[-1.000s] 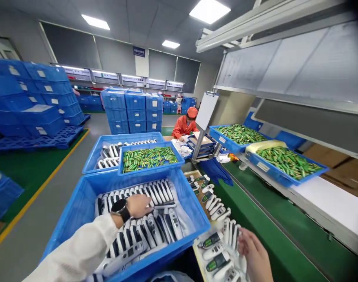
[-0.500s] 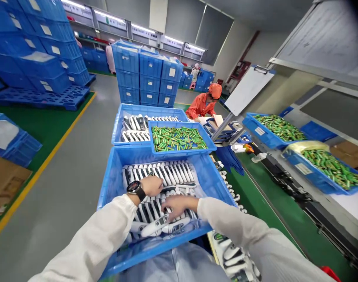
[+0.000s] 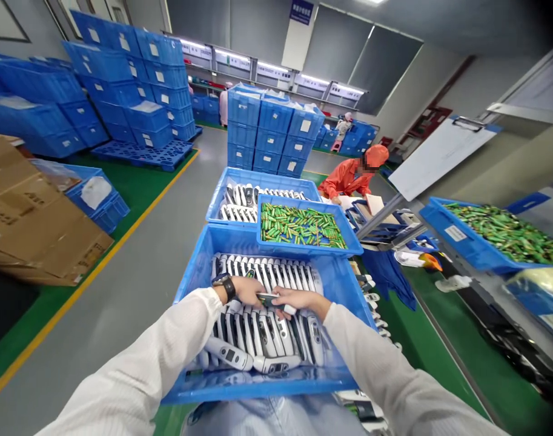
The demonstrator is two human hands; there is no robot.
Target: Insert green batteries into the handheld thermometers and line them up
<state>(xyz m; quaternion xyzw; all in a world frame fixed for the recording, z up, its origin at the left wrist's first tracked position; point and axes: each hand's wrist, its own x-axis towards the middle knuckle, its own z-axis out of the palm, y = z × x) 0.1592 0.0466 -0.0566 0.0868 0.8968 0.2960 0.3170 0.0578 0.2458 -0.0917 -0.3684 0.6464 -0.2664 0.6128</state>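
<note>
Both my hands are inside a blue crate packed with rows of white handheld devices. My left hand, with a black watch on its wrist, and my right hand meet over the middle of the crate. Together they grip one white device held flat between them, fingers closed on its two ends. More devices lie loose at the crate's near edge.
A smaller blue tray of green batteries rests on the crate's far rim, with another device crate behind it. A person in orange works further back. A green conveyor and battery bins are on the right, cardboard boxes on the left.
My right hand came from the table on the right into the crate and joined my left hand on a device. My view swung left and down.
</note>
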